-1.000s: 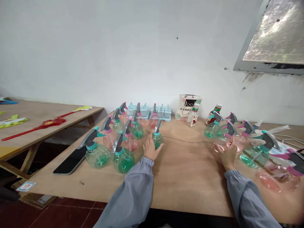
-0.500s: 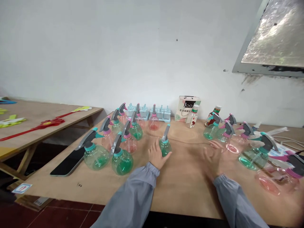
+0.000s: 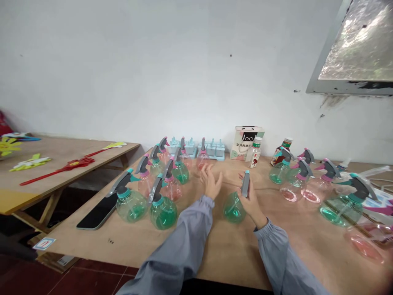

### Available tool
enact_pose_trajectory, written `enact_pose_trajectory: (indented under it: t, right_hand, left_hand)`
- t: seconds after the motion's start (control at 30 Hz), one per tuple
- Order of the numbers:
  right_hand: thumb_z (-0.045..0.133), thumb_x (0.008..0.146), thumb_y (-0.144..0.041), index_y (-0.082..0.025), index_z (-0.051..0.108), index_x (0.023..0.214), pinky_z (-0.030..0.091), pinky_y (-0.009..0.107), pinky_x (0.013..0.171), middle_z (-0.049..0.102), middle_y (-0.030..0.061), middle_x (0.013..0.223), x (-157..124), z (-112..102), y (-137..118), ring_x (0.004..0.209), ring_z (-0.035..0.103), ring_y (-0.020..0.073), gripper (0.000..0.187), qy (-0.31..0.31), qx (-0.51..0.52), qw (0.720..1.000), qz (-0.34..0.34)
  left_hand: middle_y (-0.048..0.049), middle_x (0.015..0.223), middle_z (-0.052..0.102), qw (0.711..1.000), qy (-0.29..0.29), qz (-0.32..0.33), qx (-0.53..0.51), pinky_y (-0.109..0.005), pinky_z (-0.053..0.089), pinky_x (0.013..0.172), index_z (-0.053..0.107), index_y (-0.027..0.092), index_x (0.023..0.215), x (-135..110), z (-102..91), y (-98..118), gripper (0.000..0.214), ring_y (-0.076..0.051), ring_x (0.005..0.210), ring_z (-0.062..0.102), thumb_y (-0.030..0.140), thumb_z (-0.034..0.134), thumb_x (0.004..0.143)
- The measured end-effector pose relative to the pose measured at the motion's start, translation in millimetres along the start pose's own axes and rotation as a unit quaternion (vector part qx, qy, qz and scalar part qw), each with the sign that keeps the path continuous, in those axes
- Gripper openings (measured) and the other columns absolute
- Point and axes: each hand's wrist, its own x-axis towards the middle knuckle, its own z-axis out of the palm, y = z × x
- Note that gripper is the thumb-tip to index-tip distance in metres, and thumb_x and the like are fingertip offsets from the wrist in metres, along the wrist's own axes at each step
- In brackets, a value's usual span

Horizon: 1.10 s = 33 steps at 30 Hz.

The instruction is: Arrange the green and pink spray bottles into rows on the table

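Observation:
A green spray bottle [image 3: 235,208] with a grey trigger head is in the middle of the table, its neck in the grip of my right hand [image 3: 252,201]. My fingers wrap round the head, and its trigger side is hidden from me. My left hand [image 3: 211,183] is open, fingers apart and empty, just in front of a pink spray bottle [image 3: 203,159]. From this view I cannot tell whether the fingertips touch that bottle. To the left, green [image 3: 163,213] and pink spray bottles [image 3: 172,188] stand close together.
More spray bottles [image 3: 340,209] stand on the right. Light-blue popsicle moulds [image 3: 215,149], a paper bag [image 3: 242,143] and two labelled bottles line the wall. A phone [image 3: 97,212] lies at the left edge. A second table [image 3: 70,147] holds flower-shaped and hand-shaped toys.
My right hand has come in from the right and closed on the green spray bottle, which is now further right and nearer. My left hand has let go of it and moved towards the pink one.

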Motion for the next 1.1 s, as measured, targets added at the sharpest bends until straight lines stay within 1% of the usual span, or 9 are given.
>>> enact_pose_trajectory:
  t: [0.1,0.17,0.3,0.4,0.53,0.7,0.77,0.9,1.1]
  right_hand:
    - [0.059,0.087,-0.038,-0.025,0.051,0.139,0.041,0.052,0.114,0.059,0.0130,0.141,-2.9,-6.0,5.0,0.127,0.058,0.0272,0.055,0.001,0.001,1.000,0.010]
    - [0.058,0.086,-0.038,-0.024,0.055,0.137,0.045,0.051,0.110,0.063,0.0132,0.136,-4.2,-8.9,4.6,0.113,0.065,0.0268,0.053,-0.011,0.004,0.999,0.032]
    - [0.057,0.084,-0.038,-0.027,0.061,0.131,0.047,0.050,0.108,0.069,0.0097,0.128,-3.3,-13.3,0.6,0.110,0.067,0.0266,0.049,-0.026,0.025,0.997,0.065]
    - [0.057,0.081,-0.040,-0.030,0.064,0.128,0.045,0.050,0.109,0.069,0.0066,0.128,0.3,-15.3,-4.2,0.121,0.064,0.0276,0.048,-0.017,0.053,0.995,0.087]
    - [0.052,0.076,-0.054,-0.028,0.066,0.125,0.056,0.052,0.095,0.074,0.0085,0.113,6.5,-12.0,-17.1,0.112,0.069,0.0321,0.057,-0.071,0.167,0.975,0.130]
    - [0.047,0.076,-0.062,-0.024,0.068,0.121,0.057,0.057,0.092,0.076,0.0118,0.100,10.6,-0.8,-40.4,0.106,0.071,0.0354,0.062,-0.126,0.254,0.944,0.171]
    - [0.048,0.077,-0.061,-0.024,0.069,0.118,0.056,0.056,0.093,0.077,0.0117,0.097,10.7,3.3,-48.0,0.107,0.071,0.0350,0.059,-0.137,0.268,0.935,0.187]
    - [0.048,0.076,-0.062,-0.023,0.071,0.102,0.055,0.055,0.093,0.076,0.0109,0.090,10.3,9.7,-59.6,0.106,0.070,0.0346,0.052,-0.145,0.308,0.921,0.191]
    - [0.056,0.081,-0.057,-0.024,0.065,0.072,0.055,0.049,0.095,0.075,0.0081,0.082,11.0,16.5,-71.4,0.100,0.072,0.0313,0.036,-0.135,0.351,0.909,0.182]
  left_hand:
    - [-0.0209,0.163,0.022,0.995,-0.011,-0.093,0.045,-0.060,0.026,0.118,0.049,0.022,0.144,62.5,13.8,7.9,0.054,-0.037,0.151,0.028,0.030,0.056,0.091]
    - [-0.0215,0.163,0.025,0.990,-0.044,-0.109,0.074,-0.063,0.027,0.116,0.051,0.020,0.143,94.1,20.1,6.4,0.056,-0.042,0.153,0.022,0.028,0.060,0.089]
    - [-0.0224,0.156,0.036,0.989,-0.066,-0.078,0.111,-0.064,0.026,0.116,0.057,0.019,0.139,118.3,21.2,-7.5,0.051,-0.042,0.150,0.026,0.024,0.059,0.088]
    - [-0.0217,0.146,0.043,0.987,-0.071,-0.037,0.137,-0.056,0.030,0.117,0.059,0.019,0.135,104.7,12.9,-13.1,0.045,-0.036,0.141,0.042,0.022,0.053,0.091]
    - [-0.0167,0.132,0.050,0.983,-0.102,0.017,0.155,-0.044,0.043,0.107,0.064,0.022,0.127,64.2,-7.2,-5.5,0.038,-0.029,0.119,0.057,0.020,0.048,0.093]
    - [-0.0155,0.124,0.052,0.961,-0.135,0.088,0.223,-0.045,0.049,0.096,0.068,0.025,0.122,8.8,-41.3,-0.5,0.034,-0.029,0.106,0.060,0.023,0.046,0.095]
    - [-0.0155,0.127,0.052,0.962,-0.128,0.098,0.220,-0.045,0.050,0.096,0.068,0.026,0.122,-10.6,-52.1,-6.2,0.035,-0.030,0.109,0.059,0.024,0.046,0.095]
    - [-0.0167,0.149,0.041,0.973,-0.102,0.095,0.182,-0.052,0.046,0.106,0.060,0.028,0.137,-37.9,-60.3,-22.8,0.046,-0.037,0.136,0.045,0.030,0.057,0.092]
    - [-0.0168,0.157,0.034,0.974,-0.131,0.090,0.159,-0.055,0.040,0.113,0.058,0.028,0.142,-44.3,-57.0,-29.4,0.054,-0.042,0.145,0.035,0.029,0.063,0.089]
